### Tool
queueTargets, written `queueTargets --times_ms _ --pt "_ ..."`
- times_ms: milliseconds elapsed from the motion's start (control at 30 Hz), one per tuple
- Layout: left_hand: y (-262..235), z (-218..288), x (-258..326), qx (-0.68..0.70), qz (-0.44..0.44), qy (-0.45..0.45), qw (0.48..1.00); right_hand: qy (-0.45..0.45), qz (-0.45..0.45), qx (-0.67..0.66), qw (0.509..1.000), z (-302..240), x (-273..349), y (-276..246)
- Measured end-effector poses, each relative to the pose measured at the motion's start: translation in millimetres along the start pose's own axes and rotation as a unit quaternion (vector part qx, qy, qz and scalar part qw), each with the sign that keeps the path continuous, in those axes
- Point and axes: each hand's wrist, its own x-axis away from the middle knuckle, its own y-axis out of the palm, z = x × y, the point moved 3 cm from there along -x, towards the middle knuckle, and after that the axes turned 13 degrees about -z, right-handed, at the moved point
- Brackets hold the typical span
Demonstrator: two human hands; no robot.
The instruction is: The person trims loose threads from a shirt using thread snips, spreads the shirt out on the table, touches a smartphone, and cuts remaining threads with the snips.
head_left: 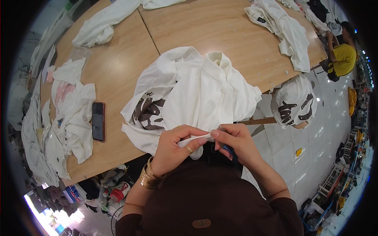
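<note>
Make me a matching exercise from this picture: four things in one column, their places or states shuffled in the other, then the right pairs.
Column one
1. Left hand
2. Phone
3. Right hand
4. Co-worker

Column two
A. In a yellow top, beyond the table's right end
B. Gripping a small dark object
C. Lying on the wooden table, left of the white garment
D. Pinching white fabric, with gold bangles at its wrist

Pairs: 1-D, 2-C, 3-B, 4-A
</note>
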Motion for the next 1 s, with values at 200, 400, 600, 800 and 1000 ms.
queueTargets --times_ms 200,400,600,800,1000 --pt "-0.8 0.3 -0.7 0.005 -0.033 -0.027 0.999 -0.003 -0.033 -0.222 0.974 5.3 -3.5 2.3" --pt "-2.0 1.7 -0.5 -0.019 -0.035 -0.010 0.999 -0.008 -0.053 -0.273 0.961 9.9 -5.3 1.7" --pt "-4.9 -7.0 7.4 0.007 -0.012 -0.041 0.999 -0.078 0.010 -0.179 0.981 -8.9 10.0 -29.8" --pt "-0.7 -1.7 3.9 0.034 -0.003 -0.032 0.999 -0.081 0.003 0.235 0.969 -17.1 17.3 7.4" --pt "-1.6 2.1 4.3 0.017 0.005 -0.018 1.000 -0.087 0.033 0.346 0.934 -23.3 18.0 12.8"
